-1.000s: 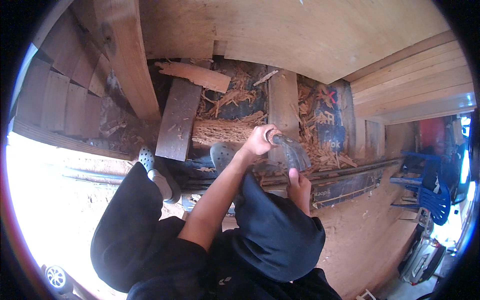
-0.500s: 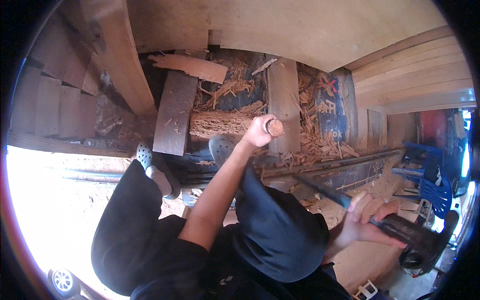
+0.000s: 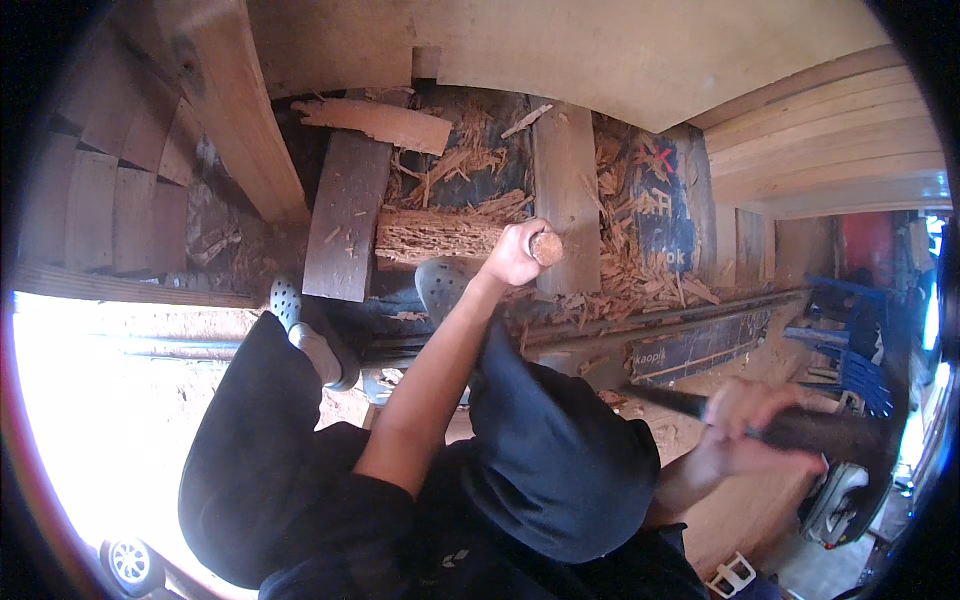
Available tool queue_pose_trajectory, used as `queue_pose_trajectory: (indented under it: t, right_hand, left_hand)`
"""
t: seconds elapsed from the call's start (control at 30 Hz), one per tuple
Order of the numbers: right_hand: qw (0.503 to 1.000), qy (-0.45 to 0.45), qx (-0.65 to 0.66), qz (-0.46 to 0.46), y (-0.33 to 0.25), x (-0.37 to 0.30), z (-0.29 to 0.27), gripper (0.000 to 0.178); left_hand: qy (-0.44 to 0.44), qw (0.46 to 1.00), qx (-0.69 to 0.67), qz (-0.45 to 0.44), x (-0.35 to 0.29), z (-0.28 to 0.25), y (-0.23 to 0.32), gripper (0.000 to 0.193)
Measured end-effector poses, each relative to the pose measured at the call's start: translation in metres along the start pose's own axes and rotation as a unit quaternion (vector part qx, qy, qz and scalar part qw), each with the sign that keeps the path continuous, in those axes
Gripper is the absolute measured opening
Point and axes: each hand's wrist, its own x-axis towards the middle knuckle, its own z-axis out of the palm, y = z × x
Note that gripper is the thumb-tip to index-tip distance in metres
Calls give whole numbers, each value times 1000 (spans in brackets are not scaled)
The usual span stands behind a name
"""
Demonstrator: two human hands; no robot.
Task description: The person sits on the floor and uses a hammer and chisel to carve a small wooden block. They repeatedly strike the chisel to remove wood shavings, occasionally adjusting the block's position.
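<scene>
Gripping | left hand (image 3: 512,253): tan, rough round-ended handle (image 3: 546,249) | right hand (image 3: 748,422): dark hammer (image 3: 825,432), blurred

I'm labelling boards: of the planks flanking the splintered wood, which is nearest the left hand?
The paler plank on the right, partly hidden by the left hand; the dark plank lies farther left.

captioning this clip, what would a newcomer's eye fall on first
Likely the blurred dark tool in the right hand, at lower right. Then the left hand near the centre, closed round a handle with a round tan end, near the pitted wood. Wood chips lie scattered right of centre.
</scene>
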Motion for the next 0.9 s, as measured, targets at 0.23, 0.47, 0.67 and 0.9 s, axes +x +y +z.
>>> queue_pose_trajectory:
  t: [0.23, 0.47, 0.67, 0.9]
  right_hand:
    - [949, 1, -288, 131, 124, -3, 41, 45]
    - [797, -79, -554, 229, 81, -21, 4, 41]
    - [989, -77, 42, -116, -2, 15, 39, 67]
    - [992, 79, 55, -84, 50, -1, 27, 66]
  left_hand:
    - [-14, 1000, 2, 9, 0, -5, 7, 19]
    - [-10, 1000, -10, -21, -3, -5, 10, 21]
    - [-25, 999, -4, -28, -3, -5, 12, 22]
    - [-21, 999, -26, -31, -2, -5, 6, 24]
